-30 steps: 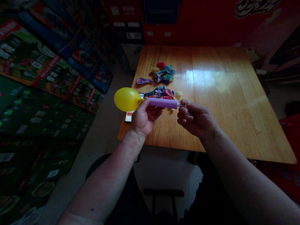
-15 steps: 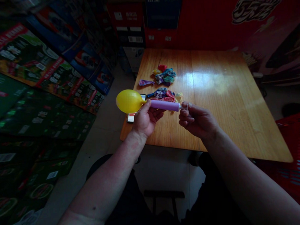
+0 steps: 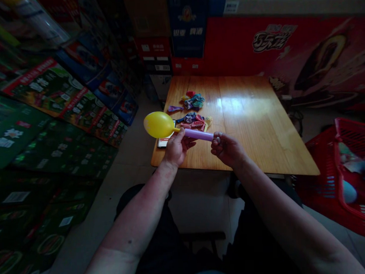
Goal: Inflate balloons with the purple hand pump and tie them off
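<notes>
- The fingers (image 3: 187, 143) of the left hand (image 3: 176, 148) are curled closed around the front end of a purple pump (image 3: 198, 134). The thumb lies on top, where the neck of a yellow balloon (image 3: 159, 124) sits on the nozzle.
- The fingers (image 3: 217, 141) of the right hand (image 3: 227, 148) are closed in a fist on the pump's rear end, the knuckles pressed against the barrel.
- A second ago a short white length of plunger rod showed between the barrel and the right hand. Now it is out of sight, and the hand has closed up to the barrel.
- The pump is held almost level in the air above the near left corner of the counter (image 3: 260, 122), with the balloon sticking out to the left past the counter's edge. The balloon is part-filled and looks about as round as before.
- Just beneath the balloon, a phone (image 3: 165, 140) lies flat on the counter near its left edge.
- Behind the pump lies a heap of limp balloons (image 3: 194, 121) in mixed colours, with a second heap (image 3: 193, 100) farther back.
- The view has lifted since the earlier pictures. The hands look smaller, more of the red poster (image 3: 287, 45) shows, and a red basket (image 3: 347, 147) has come into sight on the right.
- Printed cartons (image 3: 49, 101) are stacked along the left.
</notes>
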The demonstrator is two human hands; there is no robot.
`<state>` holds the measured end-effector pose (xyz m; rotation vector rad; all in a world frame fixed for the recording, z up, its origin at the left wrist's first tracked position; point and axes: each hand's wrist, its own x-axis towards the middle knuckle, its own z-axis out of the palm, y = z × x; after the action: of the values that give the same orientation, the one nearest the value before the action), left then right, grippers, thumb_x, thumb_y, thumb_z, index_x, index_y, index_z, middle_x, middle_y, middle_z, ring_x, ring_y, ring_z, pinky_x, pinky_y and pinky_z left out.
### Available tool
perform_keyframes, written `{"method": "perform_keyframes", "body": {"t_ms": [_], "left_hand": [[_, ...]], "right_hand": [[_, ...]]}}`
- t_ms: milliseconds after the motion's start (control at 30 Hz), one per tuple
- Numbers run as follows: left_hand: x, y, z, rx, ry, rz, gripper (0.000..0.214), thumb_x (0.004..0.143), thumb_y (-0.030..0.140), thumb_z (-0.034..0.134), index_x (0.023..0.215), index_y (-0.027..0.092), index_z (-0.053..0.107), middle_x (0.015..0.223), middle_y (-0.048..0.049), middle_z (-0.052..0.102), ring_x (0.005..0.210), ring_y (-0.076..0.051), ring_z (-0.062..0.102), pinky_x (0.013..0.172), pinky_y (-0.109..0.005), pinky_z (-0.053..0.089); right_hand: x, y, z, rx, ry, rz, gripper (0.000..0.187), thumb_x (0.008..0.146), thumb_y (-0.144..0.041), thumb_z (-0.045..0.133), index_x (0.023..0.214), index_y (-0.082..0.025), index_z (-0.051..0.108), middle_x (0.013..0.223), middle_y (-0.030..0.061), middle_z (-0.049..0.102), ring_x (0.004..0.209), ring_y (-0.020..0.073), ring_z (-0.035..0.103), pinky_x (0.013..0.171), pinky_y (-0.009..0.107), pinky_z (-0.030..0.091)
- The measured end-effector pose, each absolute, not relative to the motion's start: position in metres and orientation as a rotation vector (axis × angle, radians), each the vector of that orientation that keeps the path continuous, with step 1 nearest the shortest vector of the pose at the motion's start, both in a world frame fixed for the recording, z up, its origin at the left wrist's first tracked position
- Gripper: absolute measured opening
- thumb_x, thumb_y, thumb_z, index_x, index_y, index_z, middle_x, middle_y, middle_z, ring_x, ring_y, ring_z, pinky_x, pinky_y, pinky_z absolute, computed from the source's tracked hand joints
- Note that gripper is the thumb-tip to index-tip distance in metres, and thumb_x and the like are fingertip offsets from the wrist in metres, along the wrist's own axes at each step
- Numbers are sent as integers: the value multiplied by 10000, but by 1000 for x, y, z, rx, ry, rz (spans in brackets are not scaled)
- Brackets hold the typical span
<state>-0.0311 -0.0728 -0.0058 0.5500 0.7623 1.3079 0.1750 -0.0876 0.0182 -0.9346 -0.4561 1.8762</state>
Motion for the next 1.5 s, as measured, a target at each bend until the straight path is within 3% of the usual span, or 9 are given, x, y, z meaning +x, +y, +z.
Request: {"method": "perform_keyframes", "body": {"t_ms": [200,500,667,833,1100,1333,1500], "left_hand": [[-24,-131,7,644,756,1189,395,893,440,818,1146,149,732,1041,-125,808,836,-211,786,677,-270,620],[-11,-226,38,638,791,1251,337,896,381,813,1138,156,746,1084,-131,811,1027,-266,781,816,-321,632],[-4,-252,59,649,756,1252,370,904,373,808,1185,145,734,1158,-167,801,1027,-279,779,804,-336,631],[8,-274,71,621,776,1247,419,921,323,793,1292,160,686,1170,-173,800,969,-267,790,746,-323,625],[29,-295,62,500,864,1355,246,845,229,856,1045,142,742,1048,-122,822,817,-200,786,690,-273,611],[44,-305,58,433,884,1413,209,842,204,849,1020,133,767,1057,-132,820,873,-220,797,677,-265,598],[51,-308,59,373,891,1501,123,888,181,800,987,130,750,1050,-121,818,960,-245,804,773,-294,607]], "right_hand": [[180,-170,9,-1015,-480,1777,449,731,-423,878,875,-228,500,637,-82,527,532,78,449,520,217,407],[192,-249,19,-982,-591,1806,429,768,-469,884,882,-188,582,609,-46,563,486,76,411,521,251,483],[197,-278,38,-886,-648,1759,424,757,-452,904,888,-185,602,591,-62,521,493,66,366,518,228,454],[203,-302,42,-855,-677,1717,441,777,-471,885,1029,-175,677,591,-68,507,489,69,350,517,235,462],[219,-328,40,-900,-697,1668,470,746,-503,896,1014,-173,694,573,-71,493,481,67,360,502,231,467],[230,-337,38,-972,-735,1632,503,720,-527,904,1003,-164,701,604,-54,530,496,78,433,493,232,479],[227,-338,37,-1015,-754,1629,536,716,-558,893,1010,-155,696,579,-59,522,469,72,416,474,232,470]]}}
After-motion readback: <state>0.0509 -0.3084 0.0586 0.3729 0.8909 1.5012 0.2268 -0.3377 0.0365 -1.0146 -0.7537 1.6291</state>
